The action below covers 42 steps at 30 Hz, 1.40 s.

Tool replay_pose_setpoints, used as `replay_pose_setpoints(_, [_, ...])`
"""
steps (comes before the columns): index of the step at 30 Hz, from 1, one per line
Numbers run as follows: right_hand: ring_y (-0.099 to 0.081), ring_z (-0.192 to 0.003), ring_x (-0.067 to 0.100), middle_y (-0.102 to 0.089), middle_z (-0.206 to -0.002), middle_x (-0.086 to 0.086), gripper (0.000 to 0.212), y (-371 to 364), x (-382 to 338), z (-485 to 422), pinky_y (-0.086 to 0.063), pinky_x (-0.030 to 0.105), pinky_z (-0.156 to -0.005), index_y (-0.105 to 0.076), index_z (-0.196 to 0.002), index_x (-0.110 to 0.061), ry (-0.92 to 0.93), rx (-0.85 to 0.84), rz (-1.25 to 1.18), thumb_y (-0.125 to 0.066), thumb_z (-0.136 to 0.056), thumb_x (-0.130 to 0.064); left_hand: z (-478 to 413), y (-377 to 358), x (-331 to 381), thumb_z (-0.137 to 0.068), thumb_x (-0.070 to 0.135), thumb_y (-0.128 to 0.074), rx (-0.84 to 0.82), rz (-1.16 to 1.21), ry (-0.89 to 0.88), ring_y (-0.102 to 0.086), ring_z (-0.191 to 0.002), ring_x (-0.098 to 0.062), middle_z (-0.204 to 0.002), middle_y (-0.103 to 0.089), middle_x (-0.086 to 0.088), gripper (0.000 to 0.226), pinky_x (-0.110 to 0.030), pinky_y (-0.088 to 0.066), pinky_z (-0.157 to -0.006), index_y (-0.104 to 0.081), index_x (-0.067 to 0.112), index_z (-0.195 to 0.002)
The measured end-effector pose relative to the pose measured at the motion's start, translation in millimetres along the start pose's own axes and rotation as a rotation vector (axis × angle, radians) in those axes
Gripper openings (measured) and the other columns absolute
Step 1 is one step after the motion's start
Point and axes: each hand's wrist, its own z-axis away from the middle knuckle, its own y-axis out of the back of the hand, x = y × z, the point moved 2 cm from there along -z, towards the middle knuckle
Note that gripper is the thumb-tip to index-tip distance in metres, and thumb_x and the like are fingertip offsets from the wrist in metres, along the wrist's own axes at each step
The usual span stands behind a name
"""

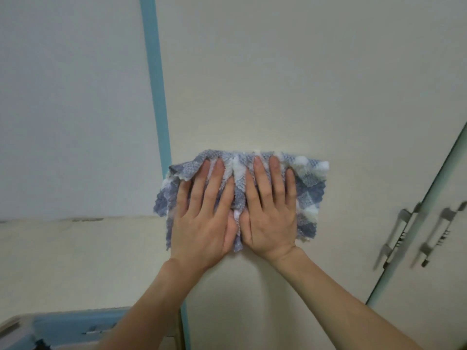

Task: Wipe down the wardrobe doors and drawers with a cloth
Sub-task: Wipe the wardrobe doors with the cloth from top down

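Cloth (310,190): 1 | left hand (204,223), right hand (270,218): flat, pressing it | handles (397,234): 2

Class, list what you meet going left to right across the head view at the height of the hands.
Pale grey panel, teal vertical strip, left hand, right hand, blurred grey metal door handles. The blue-and-white checked cloth spans both hands, so it is left out.

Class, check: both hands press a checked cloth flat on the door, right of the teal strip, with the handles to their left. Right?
No. The head view shows the handles to the right of the left hand and right hand, not the left. The cloth, door and strip are as stated.
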Motion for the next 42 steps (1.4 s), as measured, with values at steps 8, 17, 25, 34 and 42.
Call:
replay_pose_setpoints(8, [-0.015,-0.150,0.034,-0.024,-0.159,0.013,0.060,0.9,2.4,2.6,-0.014,0.054,-0.122,-0.024,-0.152,-0.005,0.038,0.060,-0.006,-0.029,-0.098,-0.032,2.6,-5.2,1.0,-0.101,0.027,-0.032,0.128,-0.049,-0.014,-0.018,-0.152,-0.040,-0.162,-0.019,-0.019,0.057,-0.055,-0.011,-0.124,-0.032,0.002,-0.153])
replay_pose_setpoints(17, [-0.011,-0.151,0.037,-0.022,-0.162,0.012,0.064,-8.9,7.0,12.2,-0.011,0.055,-0.120,-0.028,-0.154,-0.009,0.076,0.148,0.101,-0.025,-0.095,-0.034,12.9,-17.6,-5.0,-0.099,0.039,-0.029,0.269,-0.210,-0.030,-0.014,-0.152,-0.042,-0.164,-0.022,-0.021,0.063,-0.058,-0.009,-0.123,-0.033,0.010,-0.154])
replay_pose_setpoints(25, [-0.003,-0.153,0.030,-0.011,-0.165,0.005,0.063,-17.5,6.5,34.3,-0.003,0.051,-0.123,-0.015,-0.157,-0.021,0.049,0.144,0.198,-0.024,-0.098,-0.039,36.9,-28.7,2.9,-0.096,0.046,-0.020,0.294,-0.206,0.001,-0.012,-0.154,-0.035,-0.166,-0.017,-0.016,0.069,-0.054,-0.008,-0.124,-0.026,0.015,-0.157])
replay_pose_setpoints(34, [0.003,-0.153,0.022,-0.003,-0.166,-0.001,0.059,-19.0,4.5,50.1,0.004,0.045,-0.124,-0.009,-0.158,-0.023,0.051,0.114,0.176,-0.024,-0.102,-0.037,52.0,-38.5,11.9,-0.094,0.046,-0.009,0.276,-0.189,0.013,-0.010,-0.155,-0.029,-0.167,-0.013,-0.014,0.074,-0.050,-0.008,-0.124,-0.018,0.013,-0.159])
replay_pose_setpoints(42, [0.001,-0.153,0.015,-0.004,-0.166,-0.004,0.057,-6.8,40.7,59.5,0.001,0.040,-0.124,-0.009,-0.157,-0.021,0.096,0.114,0.160,-0.023,-0.103,-0.033,36.1,-52.1,50.4,-0.092,0.045,-0.006,0.257,-0.208,0.068,-0.004,-0.155,-0.030,-0.168,-0.006,-0.015,0.076,-0.051,-0.006,-0.124,-0.012,0.011,-0.160])
